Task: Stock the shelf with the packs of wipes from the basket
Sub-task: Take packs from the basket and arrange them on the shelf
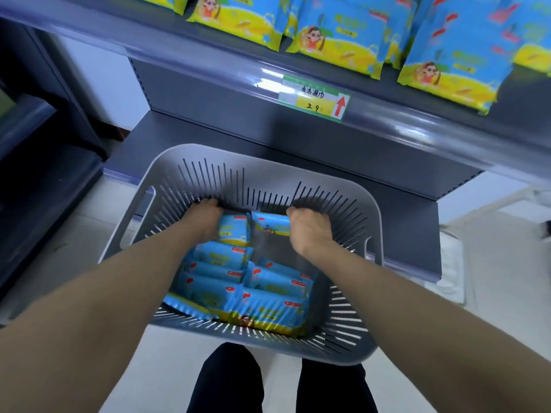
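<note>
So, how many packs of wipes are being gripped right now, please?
2: left pack in the left hand, right pack in the right hand, at the basket's far end.

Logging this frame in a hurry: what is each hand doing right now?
Left hand: closed, holding a pack of wipes in the basket.
Right hand: closed, holding a second pack.

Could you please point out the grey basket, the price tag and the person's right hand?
grey basket (268,174): head view, bare far wall.
price tag (313,99): head view, middle of the label, on the shelf edge.
right hand (310,231): head view, back of the hand, gripping a pack of wipes (269,223).
</note>
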